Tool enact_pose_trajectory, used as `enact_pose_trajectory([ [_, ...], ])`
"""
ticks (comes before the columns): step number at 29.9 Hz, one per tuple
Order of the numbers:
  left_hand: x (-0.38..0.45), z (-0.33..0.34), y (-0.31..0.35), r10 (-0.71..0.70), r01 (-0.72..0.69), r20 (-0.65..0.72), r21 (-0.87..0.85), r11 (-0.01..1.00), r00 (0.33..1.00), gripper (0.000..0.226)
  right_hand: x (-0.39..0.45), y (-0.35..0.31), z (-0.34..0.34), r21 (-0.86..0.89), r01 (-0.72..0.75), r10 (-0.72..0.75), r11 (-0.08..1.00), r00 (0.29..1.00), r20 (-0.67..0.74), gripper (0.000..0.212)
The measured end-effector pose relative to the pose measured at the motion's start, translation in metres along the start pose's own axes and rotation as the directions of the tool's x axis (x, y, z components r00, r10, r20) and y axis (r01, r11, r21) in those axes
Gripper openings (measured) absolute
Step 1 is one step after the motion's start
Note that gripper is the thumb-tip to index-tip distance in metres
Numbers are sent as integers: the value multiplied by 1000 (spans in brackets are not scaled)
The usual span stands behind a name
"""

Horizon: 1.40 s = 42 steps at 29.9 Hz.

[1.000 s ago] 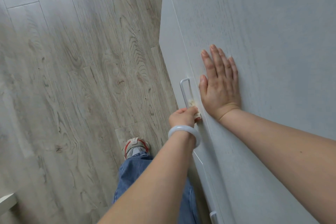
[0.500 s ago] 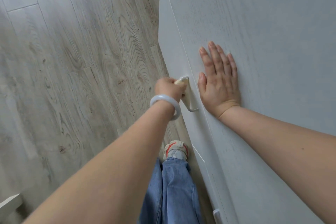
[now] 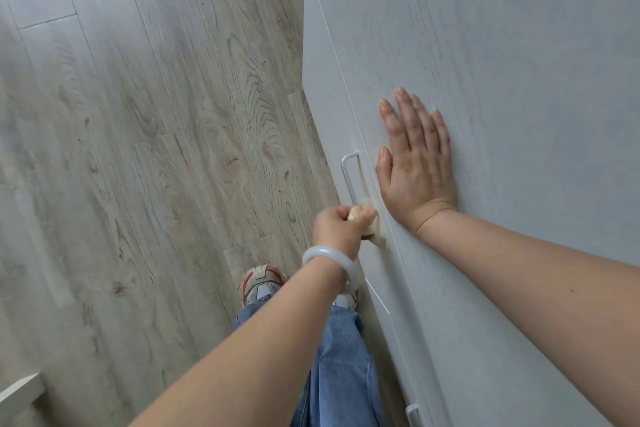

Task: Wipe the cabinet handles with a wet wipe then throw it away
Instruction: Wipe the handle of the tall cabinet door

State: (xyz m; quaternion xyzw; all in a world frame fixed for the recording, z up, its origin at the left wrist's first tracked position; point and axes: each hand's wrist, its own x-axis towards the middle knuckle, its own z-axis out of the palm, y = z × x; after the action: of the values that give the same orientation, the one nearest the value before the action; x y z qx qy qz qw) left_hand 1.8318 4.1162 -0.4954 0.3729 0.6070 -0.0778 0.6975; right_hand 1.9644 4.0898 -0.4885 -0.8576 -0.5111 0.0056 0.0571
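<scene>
A white cabinet [image 3: 502,45] fills the right side, seen from above. Its front carries a white bar handle [image 3: 348,173]. My left hand [image 3: 337,227], with a pale bangle on the wrist, grips a crumpled cream wet wipe [image 3: 372,225] around the near end of that handle. The wipe is partly hidden by my fingers. My right hand [image 3: 417,163] lies flat, fingers straight, on the cabinet's top near its front edge, just beside the handle.
A second white handle [image 3: 412,414] shows lower on the cabinet front. Grey wood-plank floor [image 3: 138,149] spreads to the left. My jeans leg [image 3: 341,367] and sneaker [image 3: 259,282] stand close to the cabinet. A white object corner [image 3: 19,392] sits at bottom left.
My left hand slid with the wipe from the handle's far end back to its near end. The right hand stayed flat on the cabinet top.
</scene>
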Motion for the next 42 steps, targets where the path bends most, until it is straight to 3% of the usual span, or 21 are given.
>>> enact_pose_trajectory([
  [3,9,-8,18,27,-25,-34,40,999,999,19,0,-1,-1,-2,-2,2,1000,1000,12,61],
  [7,17,-12,44,64,-69,-109,-49,996,992,15,0,2,-1,-3,-1,1,1000,1000,14,61],
  [12,1,4,-6,-82,85,48,-72,994,995,16,1,-2,-1,4,2,-2,1000,1000,11,60],
  [14,4,1,-3,-78,81,79,-32,996,994,13,1,-1,-1,-2,-2,2,1000,1000,14,60],
  [19,24,-32,55,108,-108,-155,6,994,982,10,1,1,-1,-6,1,-1,1000,1000,18,61],
  [21,30,-35,75,221,-203,-190,111,973,956,19,1,1,-1,4,4,-4,1000,1000,22,61],
  [25,31,-25,93,295,-276,-31,274,921,955,27,1,0,-2,3,-4,4,1000,1000,25,61],
  [29,32,-21,95,394,-351,57,584,732,917,25,2,-1,-2,6,-2,2,1000,1000,26,61],
  [31,35,-22,95,381,-333,71,647,686,922,27,1,-1,-3,1,-5,5,1000,1000,30,61],
  [36,43,-33,85,305,-339,152,525,781,940,25,1,0,-3,1,-2,2,1000,999,39,61],
  [39,43,-35,65,280,-311,151,255,916,948,22,1,0,-3,4,0,0,1000,999,35,61],
  [42,35,-25,43,267,-263,36,-77,962,963,20,1,0,-2,13,0,-1,1000,1000,27,61],
])
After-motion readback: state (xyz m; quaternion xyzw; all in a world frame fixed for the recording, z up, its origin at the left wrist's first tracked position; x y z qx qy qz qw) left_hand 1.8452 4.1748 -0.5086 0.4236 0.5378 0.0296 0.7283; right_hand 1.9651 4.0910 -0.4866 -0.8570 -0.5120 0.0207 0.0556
